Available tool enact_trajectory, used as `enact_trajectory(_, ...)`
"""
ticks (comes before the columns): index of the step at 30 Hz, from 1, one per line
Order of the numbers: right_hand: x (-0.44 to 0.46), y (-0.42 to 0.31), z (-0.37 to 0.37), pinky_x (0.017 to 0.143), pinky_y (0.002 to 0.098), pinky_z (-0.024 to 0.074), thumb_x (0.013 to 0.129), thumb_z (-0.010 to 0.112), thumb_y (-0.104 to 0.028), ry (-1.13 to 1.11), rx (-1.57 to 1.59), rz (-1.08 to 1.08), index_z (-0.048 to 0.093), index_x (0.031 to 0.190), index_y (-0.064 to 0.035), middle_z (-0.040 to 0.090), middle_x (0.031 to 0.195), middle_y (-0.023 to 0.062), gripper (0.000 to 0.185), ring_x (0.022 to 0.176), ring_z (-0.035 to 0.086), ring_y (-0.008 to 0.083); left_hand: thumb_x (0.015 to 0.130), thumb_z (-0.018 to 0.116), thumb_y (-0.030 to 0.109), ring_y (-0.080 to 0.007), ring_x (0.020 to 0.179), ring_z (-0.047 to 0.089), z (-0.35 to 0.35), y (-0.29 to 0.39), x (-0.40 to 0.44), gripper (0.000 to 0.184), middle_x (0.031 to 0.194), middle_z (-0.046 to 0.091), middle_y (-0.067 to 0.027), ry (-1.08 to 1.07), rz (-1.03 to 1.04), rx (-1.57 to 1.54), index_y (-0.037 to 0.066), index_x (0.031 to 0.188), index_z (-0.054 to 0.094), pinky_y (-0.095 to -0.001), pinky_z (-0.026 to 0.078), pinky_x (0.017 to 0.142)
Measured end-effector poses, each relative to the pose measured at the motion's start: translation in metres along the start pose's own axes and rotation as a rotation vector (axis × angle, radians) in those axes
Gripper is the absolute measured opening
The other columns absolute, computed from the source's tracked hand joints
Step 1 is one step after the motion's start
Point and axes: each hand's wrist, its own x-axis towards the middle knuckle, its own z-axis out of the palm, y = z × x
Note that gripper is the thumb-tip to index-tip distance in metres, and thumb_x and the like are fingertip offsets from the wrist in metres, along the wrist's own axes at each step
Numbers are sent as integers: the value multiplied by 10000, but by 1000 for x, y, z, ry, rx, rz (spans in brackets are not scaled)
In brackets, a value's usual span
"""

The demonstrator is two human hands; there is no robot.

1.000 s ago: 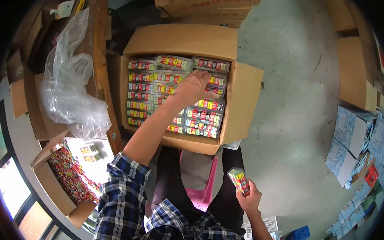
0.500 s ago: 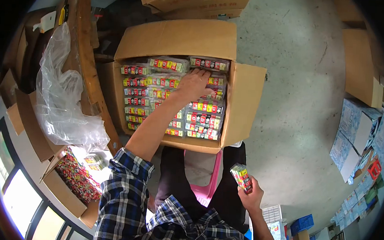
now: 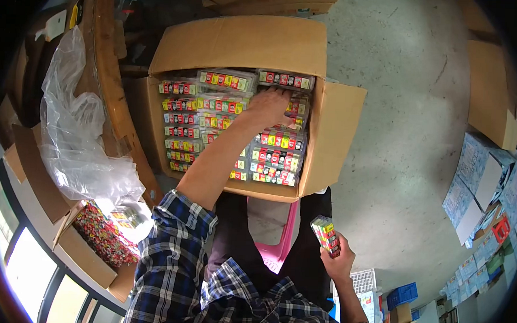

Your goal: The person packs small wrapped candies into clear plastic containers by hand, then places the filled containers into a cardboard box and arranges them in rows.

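A large open cardboard box point(image 3: 240, 42) in front of me holds rows of clear plastic packs point(image 3: 182, 118) with small red, yellow, green and black labelled pieces. My left hand point(image 3: 269, 107) reaches into its right column and lies over the packs there. Its thumb is spread from the fingers, and the fingertips dip into a dark gap below the top right pack point(image 3: 286, 80). Over my right thigh, my right hand point(image 3: 339, 262) is closed around the lower end of a clear pack of coloured pieces point(image 3: 325, 233), held tilted.
A wooden beam point(image 3: 109, 80) and a crumpled clear plastic bag point(image 3: 78, 136) stand left of the box. Lower left, a carton holds many small colourful pieces point(image 3: 102, 232). A pink stool point(image 3: 277, 252) shows between my legs. Blue-white cartons point(image 3: 471, 176) stand at the right.
The left hand has shifted slightly right with its fingers deeper among the packs, and the pack beside it looks more tilted. The view has shifted a little. The right hand still holds its pack.
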Motion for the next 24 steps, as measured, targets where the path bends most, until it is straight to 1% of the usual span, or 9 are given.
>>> enact_trajectory(3, 0, -3, 1, 800, 368, 585, 738, 796, -94, -4, -5, 5, 590, 1272, -10, 727, 1040, 174, 578, 911, 740, 275, 695, 852, 540, -364, 1275, 541, 0, 0, 1, 881, 1295, 621, -216, -41, 12, -25, -19, 1308, 555, -435, 442, 1099)
enact_trajectory(8, 1, -4, 2, 793, 369, 586, 738, 797, -93, -8, 0, 10, 588, 1274, -8, 727, 1035, 174, 581, 910, 741, 274, 719, 841, 526, -363, 1297, 519, 9, 0, 2, 867, 1337, 593, -201, -14, 41, -32, -11, 1334, 551, -445, 426, 1116)
enact_trajectory(11, 1, -4, 2, 791, 370, 587, 738, 797, -95, -9, 0, 3, 586, 1275, -6, 727, 1034, 176, 583, 907, 741, 275, 801, 763, 510, -377, 1305, 507, 16, -2, -2, 803, 1347, 571, -205, 61, 68, -19, 40, 1406, 523, -462, 428, 1101)
enact_trajectory(16, 0, -2, 3, 795, 371, 588, 739, 795, -102, -11, -12, 10, 587, 1274, -4, 726, 1032, 179, 582, 905, 742, 278, 836, 731, 505, -378, 1318, 489, 18, -3, 1, 765, 1370, 559, -198, 27, 59, -56, 26, 1396, 527, -465, 417, 1109)
enact_trajectory(20, 1, -5, 2, 803, 373, 587, 741, 793, -106, -11, -8, 28, 588, 1273, -3, 727, 1036, 181, 580, 909, 742, 282, 857, 700, 539, -370, 1321, 482, 19, 3, 0, 767, 1367, 562, -192, 24, 68, 5, 16, 1390, 530, -490, 397, 1116)
enact_trajectory(23, 2, -9, -2, 810, 376, 587, 742, 791, -107, -7, -19, 21, 589, 1272, -2, 728, 1040, 184, 576, 917, 743, 285, 840, 693, 605, -338, 1368, 444, 16, 15, 2, 814, 1433, 518, -164, 87, -75, -76, 27, 1391, 541, -520, 368, 1133)
enact_trajectory(24, 1, -10, -3, 814, 376, 587, 743, 790, -108, -7, -20, 28, 589, 1273, -2, 728, 1045, 185, 576, 923, 743, 285, 840, 693, 605, -338, 1368, 444, 15, 18, 3, 814, 1433, 518, -164, 88, -76, -77, 27, 1391, 541, -520, 368, 1133)
